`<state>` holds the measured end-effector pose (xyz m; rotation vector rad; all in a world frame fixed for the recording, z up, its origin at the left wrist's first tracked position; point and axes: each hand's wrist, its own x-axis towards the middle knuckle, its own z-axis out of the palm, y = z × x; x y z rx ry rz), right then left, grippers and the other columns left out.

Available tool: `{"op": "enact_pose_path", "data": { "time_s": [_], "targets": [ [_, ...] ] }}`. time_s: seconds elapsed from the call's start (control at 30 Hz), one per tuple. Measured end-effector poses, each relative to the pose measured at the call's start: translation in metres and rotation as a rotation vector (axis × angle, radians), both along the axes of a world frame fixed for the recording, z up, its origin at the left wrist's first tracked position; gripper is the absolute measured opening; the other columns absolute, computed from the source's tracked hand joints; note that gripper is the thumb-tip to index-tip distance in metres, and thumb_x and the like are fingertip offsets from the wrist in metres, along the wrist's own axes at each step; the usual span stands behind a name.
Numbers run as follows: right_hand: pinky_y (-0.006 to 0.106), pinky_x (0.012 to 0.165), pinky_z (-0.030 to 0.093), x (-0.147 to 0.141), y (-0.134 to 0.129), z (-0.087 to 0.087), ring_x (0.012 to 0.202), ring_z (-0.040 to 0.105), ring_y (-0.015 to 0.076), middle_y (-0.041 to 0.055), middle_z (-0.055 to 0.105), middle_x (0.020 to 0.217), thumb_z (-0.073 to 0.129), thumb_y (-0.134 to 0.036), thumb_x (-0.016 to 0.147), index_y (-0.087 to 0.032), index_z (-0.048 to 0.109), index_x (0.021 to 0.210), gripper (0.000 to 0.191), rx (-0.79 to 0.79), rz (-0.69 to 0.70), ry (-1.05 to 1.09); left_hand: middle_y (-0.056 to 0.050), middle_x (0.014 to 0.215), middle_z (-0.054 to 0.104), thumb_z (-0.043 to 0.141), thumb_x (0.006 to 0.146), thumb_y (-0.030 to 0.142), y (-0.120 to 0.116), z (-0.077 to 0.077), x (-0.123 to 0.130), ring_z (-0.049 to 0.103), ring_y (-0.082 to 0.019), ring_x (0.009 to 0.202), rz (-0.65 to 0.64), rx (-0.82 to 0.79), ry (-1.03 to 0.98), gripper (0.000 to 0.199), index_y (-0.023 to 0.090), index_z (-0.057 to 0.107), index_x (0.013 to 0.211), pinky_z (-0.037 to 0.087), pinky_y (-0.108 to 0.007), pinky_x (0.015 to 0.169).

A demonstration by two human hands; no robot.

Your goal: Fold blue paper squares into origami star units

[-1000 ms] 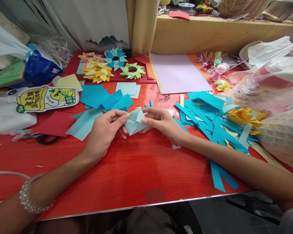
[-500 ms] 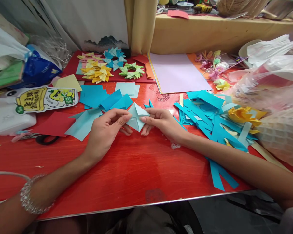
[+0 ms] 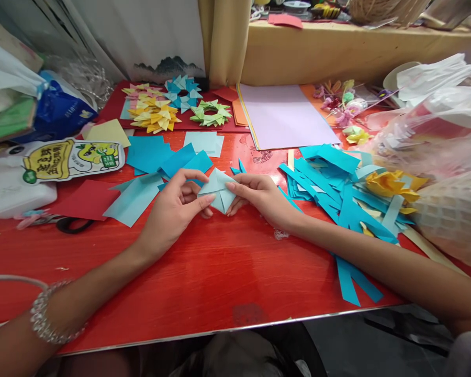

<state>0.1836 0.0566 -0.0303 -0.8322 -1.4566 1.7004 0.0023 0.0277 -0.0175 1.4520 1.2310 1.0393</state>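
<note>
A small light blue folded paper [image 3: 219, 191], diamond-shaped with crease lines meeting near its middle, is held above the red table [image 3: 204, 283]. My left hand [image 3: 176, 209] pinches its left corner between thumb and fingers. On the right side, my right hand [image 3: 261, 199] grips the paper with the thumb on top and fingers behind. Just behind the paper lie a small pointed blue piece [image 3: 239, 167] and blue paper sheets [image 3: 178, 159]. A light blue sheet [image 3: 135, 199] rests left of my left hand.
Blue paper strips [image 3: 337, 188] heap at the right beside a yellow paper flower [image 3: 394, 186]. Folded paper rings [image 3: 211, 113] and a lilac sheet stack [image 3: 282, 115] lie at the back. Scissors [image 3: 74, 224], a red sheet [image 3: 88, 200] and a printed pouch [image 3: 73, 159] are at the left.
The paper's raised flap at the upper right now lies flat, and the sheet looks more closed into a diamond. My left thumb has moved slightly down along its left edge.
</note>
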Motion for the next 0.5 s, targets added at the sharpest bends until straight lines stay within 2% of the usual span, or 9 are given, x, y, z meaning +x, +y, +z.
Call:
{"op": "enact_pose_path", "data": {
  "time_s": [0.1,0.2,0.3,0.4,0.5],
  "targets": [
    [0.023,0.059,0.056,0.0002,-0.0002,0.0008,0.058,0.065,0.0107,-0.0010,0.062,0.065,0.059,-0.035,0.082,-0.014,0.059,0.080,0.021,0.005,-0.005,-0.016,0.005,0.070,0.060,0.067,0.076,0.031,0.0007,0.0004,-0.0003,0.063,-0.013,0.060,-0.035,-0.076,-0.038,0.037,0.022,0.052,0.109,0.053,-0.024,0.061],
    [0.022,0.058,0.055,0.0004,0.0004,0.0011,0.057,0.064,0.0096,-0.0010,0.062,0.067,0.057,-0.032,0.084,-0.013,0.059,0.081,0.019,0.004,-0.015,-0.029,-0.002,0.088,0.068,0.065,0.077,0.036,0.0012,0.0015,-0.0002,0.064,-0.014,0.067,-0.075,-0.122,-0.051,0.030,0.019,0.061,0.101,0.054,-0.025,0.065],
    [0.020,0.056,0.054,0.0003,0.0017,0.0003,0.056,0.064,0.0086,-0.0015,0.062,0.066,0.058,-0.032,0.083,-0.013,0.058,0.080,0.019,-0.007,-0.029,-0.033,-0.005,0.100,0.068,0.058,0.081,0.042,0.0015,0.0020,0.0005,0.066,-0.017,0.076,-0.078,-0.139,-0.089,0.030,0.018,0.065,0.098,0.055,-0.026,0.066],
    [0.021,0.056,0.054,0.0002,0.0024,-0.0008,0.056,0.064,0.0091,-0.0017,0.062,0.067,0.058,-0.032,0.083,-0.014,0.059,0.082,0.018,-0.003,-0.028,-0.026,-0.004,0.095,0.070,0.059,0.082,0.039,0.0017,0.0011,0.0009,0.066,-0.016,0.073,-0.041,-0.114,-0.077,0.027,0.018,0.065,0.097,0.055,-0.027,0.068],
    [0.022,0.056,0.054,0.0005,0.0009,-0.0009,0.057,0.065,0.0105,-0.0015,0.063,0.068,0.057,-0.030,0.085,-0.015,0.058,0.091,0.017,0.026,-0.020,-0.009,0.001,0.075,0.069,0.064,0.079,0.034,0.0012,0.0005,0.0008,0.066,-0.014,0.061,-0.015,-0.092,-0.057,0.027,0.020,0.059,0.102,0.054,-0.026,0.065]
  ]
}}
